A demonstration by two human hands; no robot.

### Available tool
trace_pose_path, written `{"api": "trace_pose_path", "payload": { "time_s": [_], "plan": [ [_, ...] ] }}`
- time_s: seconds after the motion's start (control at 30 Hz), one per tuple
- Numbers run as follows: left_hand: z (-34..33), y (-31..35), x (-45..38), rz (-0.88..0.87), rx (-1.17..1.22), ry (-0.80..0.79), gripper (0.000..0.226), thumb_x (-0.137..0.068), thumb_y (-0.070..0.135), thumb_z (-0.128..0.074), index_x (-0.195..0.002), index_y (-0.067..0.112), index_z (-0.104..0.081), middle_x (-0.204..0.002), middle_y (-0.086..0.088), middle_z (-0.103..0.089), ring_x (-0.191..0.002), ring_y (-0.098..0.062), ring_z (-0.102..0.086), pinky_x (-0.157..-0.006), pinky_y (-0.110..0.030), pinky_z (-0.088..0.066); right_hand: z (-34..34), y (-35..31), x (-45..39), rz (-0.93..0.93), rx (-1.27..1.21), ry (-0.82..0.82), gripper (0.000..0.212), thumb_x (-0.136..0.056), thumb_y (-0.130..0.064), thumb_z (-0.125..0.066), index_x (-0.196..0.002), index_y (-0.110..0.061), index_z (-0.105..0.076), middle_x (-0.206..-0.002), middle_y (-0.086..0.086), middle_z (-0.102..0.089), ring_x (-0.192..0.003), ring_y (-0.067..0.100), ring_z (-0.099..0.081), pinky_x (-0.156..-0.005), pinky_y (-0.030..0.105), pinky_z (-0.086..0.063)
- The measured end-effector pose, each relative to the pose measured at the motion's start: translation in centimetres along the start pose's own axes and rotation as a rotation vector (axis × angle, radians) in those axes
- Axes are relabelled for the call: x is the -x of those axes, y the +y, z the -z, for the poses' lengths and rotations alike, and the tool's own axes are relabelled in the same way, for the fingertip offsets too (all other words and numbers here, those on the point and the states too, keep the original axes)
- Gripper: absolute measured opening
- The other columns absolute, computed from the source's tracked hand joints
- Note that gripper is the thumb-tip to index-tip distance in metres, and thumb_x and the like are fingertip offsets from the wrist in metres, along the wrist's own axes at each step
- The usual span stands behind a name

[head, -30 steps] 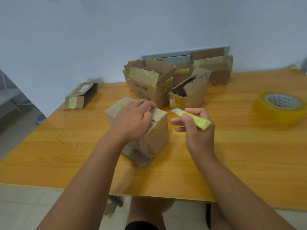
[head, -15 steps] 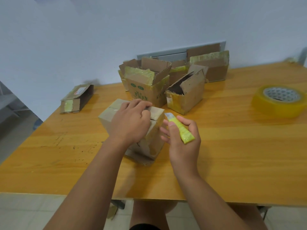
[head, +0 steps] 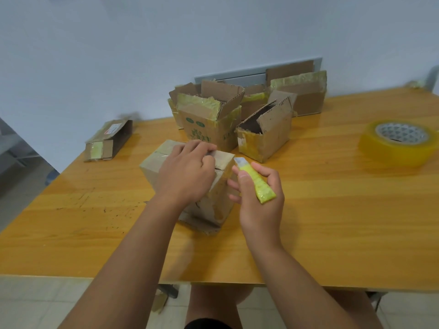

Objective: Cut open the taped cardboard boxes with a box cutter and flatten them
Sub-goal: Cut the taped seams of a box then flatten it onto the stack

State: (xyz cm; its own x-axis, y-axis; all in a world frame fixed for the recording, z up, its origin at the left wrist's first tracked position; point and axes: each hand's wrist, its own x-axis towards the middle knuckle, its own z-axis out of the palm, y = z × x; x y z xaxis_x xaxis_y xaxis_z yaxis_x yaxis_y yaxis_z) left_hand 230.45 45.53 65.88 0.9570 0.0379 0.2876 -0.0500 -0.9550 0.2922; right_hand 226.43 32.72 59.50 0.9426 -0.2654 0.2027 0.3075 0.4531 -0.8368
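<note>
A small taped cardboard box [head: 154,163] stands tilted on the wooden table [head: 332,210] in front of me. My left hand [head: 185,174] lies over its top, with the fingers curled at the top seam. My right hand [head: 259,200] grips a yellow box cutter [head: 256,184], whose grey tip sits against the box's upper right corner. Behind stand several opened boxes: one with green print [head: 204,129] and a smaller one [head: 266,136] with its flap up.
A roll of yellow packing tape [head: 399,143] lies at the right of the table. A flattened box [head: 108,141] rests at the far left near the table edge. More taped boxes [head: 306,96] lean against the wall at the back. The near table edge runs under my forearms.
My right hand has brought the cutter down and left, from above the table to the box's right corner. My left hand has stayed on the box top.
</note>
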Motion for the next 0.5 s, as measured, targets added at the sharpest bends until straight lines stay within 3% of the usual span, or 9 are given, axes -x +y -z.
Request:
{"api": "trace_pose_path", "payload": {
  "time_s": [0.5],
  "plan": [
    [-0.12, -0.02, -0.02, 0.001, -0.002, 0.009, 0.058, -0.085, 0.040, -0.018, -0.131, 0.038, -0.052, -0.142, 0.013, -0.045, -0.126, -0.014, -0.035, -0.088, -0.029, -0.026, 0.17, -0.06, 0.14, 0.053, 0.057, -0.017, 0.017, -0.096, -0.018, -0.061, -0.112, -0.026, -0.059, -0.107, -0.005, -0.075, -0.092, 0.017, -0.074, -0.063, 0.025, -0.058]
  ]
}}
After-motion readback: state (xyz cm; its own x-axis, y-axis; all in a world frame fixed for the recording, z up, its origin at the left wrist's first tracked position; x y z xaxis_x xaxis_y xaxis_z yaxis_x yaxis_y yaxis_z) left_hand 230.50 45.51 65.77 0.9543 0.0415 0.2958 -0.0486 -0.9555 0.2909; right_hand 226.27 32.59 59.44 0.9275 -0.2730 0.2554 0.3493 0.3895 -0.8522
